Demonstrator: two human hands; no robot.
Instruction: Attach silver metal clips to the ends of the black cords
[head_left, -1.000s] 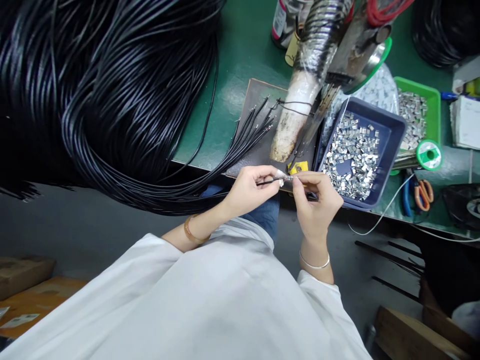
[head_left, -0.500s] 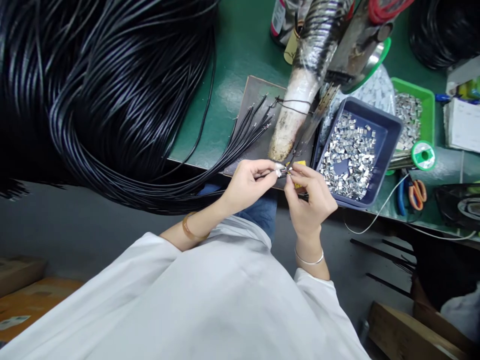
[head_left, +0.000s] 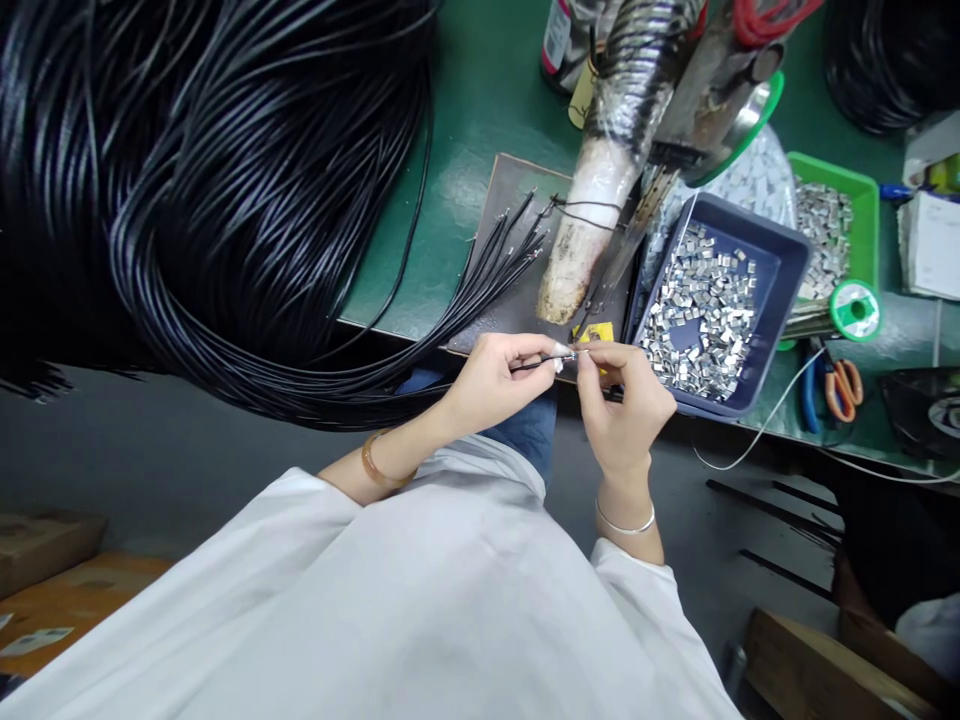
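Observation:
My left hand (head_left: 495, 382) pinches a thin black cable (head_left: 534, 363) near its end, between thumb and fingers. At the cable's tip is a small metal connector (head_left: 574, 354), which the closed fingertips of my right hand (head_left: 624, 402) hold. Its details are too small to make out. Just beyond my fingers lie a yellow pad (head_left: 594, 332) and the lower end of a soldering iron (head_left: 611, 270) on a stand. Left of these, a bundle of black cables (head_left: 480, 285) rests on a dark board (head_left: 517, 172), stripped ends pointing away from me.
A taped exhaust hose (head_left: 600, 165) reaches down close above my hands. To the right stand a blue tray (head_left: 787, 262) of small metal shells, a green tray (head_left: 866, 215), a solder spool (head_left: 856, 311) and orange-handled pliers (head_left: 844, 390). Coiled black cable (head_left: 247, 180) covers the left side.
Both hands have come slightly toward my body, and the connector now sits apart from the iron's tip, which it was close to before. More of the yellow pad shows.

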